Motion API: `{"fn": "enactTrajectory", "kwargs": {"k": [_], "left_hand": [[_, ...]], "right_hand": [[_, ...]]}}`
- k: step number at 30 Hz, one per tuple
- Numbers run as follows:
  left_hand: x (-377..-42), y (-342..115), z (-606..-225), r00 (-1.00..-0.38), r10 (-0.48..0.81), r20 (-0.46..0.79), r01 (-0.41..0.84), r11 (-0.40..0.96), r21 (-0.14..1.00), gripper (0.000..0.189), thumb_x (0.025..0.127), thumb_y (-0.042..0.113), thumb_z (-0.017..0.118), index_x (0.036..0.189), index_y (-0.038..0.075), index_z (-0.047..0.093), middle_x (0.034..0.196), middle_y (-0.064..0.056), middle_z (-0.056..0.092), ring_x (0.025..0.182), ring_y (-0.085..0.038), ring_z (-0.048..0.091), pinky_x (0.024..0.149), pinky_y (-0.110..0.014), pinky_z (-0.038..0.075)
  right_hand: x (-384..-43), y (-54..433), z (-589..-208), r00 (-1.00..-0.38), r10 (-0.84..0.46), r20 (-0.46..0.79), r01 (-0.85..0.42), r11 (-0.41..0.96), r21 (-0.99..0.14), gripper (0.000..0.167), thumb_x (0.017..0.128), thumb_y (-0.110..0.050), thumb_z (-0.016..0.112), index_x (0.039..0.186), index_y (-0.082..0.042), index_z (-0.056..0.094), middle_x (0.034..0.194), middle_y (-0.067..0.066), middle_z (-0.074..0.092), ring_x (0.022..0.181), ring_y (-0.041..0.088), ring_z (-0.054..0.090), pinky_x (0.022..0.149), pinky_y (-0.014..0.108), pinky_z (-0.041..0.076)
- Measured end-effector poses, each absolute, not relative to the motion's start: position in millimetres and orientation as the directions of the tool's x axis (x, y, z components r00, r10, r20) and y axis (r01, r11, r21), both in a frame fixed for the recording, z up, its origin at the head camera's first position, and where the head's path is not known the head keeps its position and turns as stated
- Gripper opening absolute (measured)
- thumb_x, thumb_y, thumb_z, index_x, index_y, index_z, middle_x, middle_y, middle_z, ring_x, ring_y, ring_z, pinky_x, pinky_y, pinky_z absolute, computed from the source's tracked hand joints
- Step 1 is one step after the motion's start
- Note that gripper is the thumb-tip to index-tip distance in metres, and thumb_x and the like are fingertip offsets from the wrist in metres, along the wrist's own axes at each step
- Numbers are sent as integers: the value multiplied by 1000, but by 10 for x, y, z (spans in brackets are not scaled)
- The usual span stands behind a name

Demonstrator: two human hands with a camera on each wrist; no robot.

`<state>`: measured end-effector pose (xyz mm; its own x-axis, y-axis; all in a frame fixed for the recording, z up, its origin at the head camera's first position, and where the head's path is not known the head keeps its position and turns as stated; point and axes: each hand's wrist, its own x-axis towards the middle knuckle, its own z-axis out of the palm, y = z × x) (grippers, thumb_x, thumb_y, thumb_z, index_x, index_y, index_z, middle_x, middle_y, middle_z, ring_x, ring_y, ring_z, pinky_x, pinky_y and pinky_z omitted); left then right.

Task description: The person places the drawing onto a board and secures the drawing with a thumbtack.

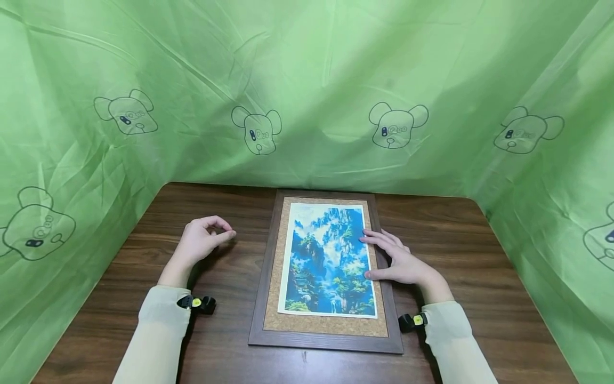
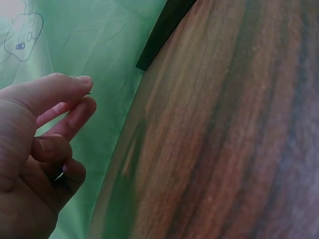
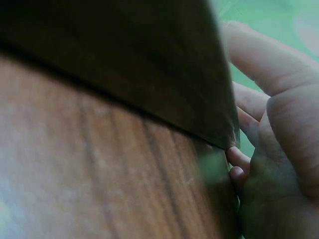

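A print of a blue mountain landscape (image 1: 331, 261) lies on a cork board (image 1: 326, 325) with a dark wooden frame (image 1: 326, 340). My right hand (image 1: 395, 261) reaches over the frame's right side, its fingers spread and their tips resting at the print's right edge. Left of the board, above the table, my left hand (image 1: 203, 240) has thumb and forefinger brought together, the other fingers curled. Between those fingertips, the left wrist view shows a tiny dark point (image 2: 89, 93), mostly hidden; I cannot tell its kind.
The board lies on a dark wood-grain table (image 1: 446, 229), its far end close to the table's back edge. Green cloth (image 1: 316, 80) printed with bear-head outlines hangs at the back and both sides. Each wrist wears a small black camera (image 1: 207, 305).
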<state>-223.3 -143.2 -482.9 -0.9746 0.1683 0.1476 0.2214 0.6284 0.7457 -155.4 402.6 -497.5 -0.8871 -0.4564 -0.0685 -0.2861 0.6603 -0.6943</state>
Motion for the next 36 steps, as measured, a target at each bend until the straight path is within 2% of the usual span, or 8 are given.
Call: {"fn": "enactTrajectory", "kwargs": {"k": [7,12,17,21,24,28,32,36], "left_hand": [[-2260,-1409,-4780,-977,135,168,215,623,752,17,92,26,92,88,17,79,62,-5,63,51,-14,52,50,-32,42],[-2310,-1330,-4719,-972,140,187,234,637,735,17,92,29,92,88,19,79,67,-2,66,55,-14,51,53,-31,43],[-2449,-1140,-4613,-967,148,206,251,667,701,16,92,28,92,88,20,79,76,2,72,62,-19,56,57,-33,45],[-2610,-889,-4524,-960,151,238,277,664,695,15,93,26,91,90,18,79,85,0,76,71,-23,60,66,-37,48],[-2735,-632,-4484,-948,163,272,310,653,690,14,94,25,90,92,16,79,90,-1,78,76,-23,64,80,-42,50],[-2872,-269,-4489,-937,204,285,348,634,690,11,95,22,87,93,16,79,91,0,78,83,-22,68,87,-44,52],[-2979,17,-4549,-927,252,276,374,616,693,8,98,22,83,93,18,78,92,2,77,78,-20,65,76,-41,54],[-3055,236,-4600,-924,279,262,381,594,709,9,100,24,82,94,18,78,93,3,77,70,-18,65,76,-40,55]], "right_hand": [[-1551,4012,-4953,-890,-451,-68,-277,654,-704,88,92,-48,88,166,-26,48,180,-2,27,166,46,1,113,90,3],[-1546,3992,-4954,-890,-450,-75,-268,648,-713,88,91,-49,88,166,-26,48,180,-3,26,166,45,1,113,91,2],[-1554,3978,-4961,-890,-450,-75,-267,646,-715,89,91,-50,88,166,-27,47,180,-3,26,166,45,1,113,91,2],[-1557,3983,-4950,-890,-449,-81,-263,648,-715,88,91,-50,88,166,-27,48,180,-3,26,166,44,1,113,90,2],[-1556,3997,-4943,-891,-447,-83,-260,651,-713,88,91,-51,88,166,-28,48,180,-3,26,166,45,1,113,91,2],[-1555,4024,-4969,-891,-446,-81,-261,651,-713,89,91,-51,88,166,-28,47,180,-3,25,166,44,1,113,91,2],[-1554,4037,-4991,-892,-446,-79,-264,652,-711,88,91,-52,88,166,-29,48,180,-5,25,166,44,2,113,90,3],[-1555,4034,-4989,-890,-449,-77,-269,654,-707,87,91,-51,88,166,-29,48,180,-4,25,166,45,2,113,90,4]]}}
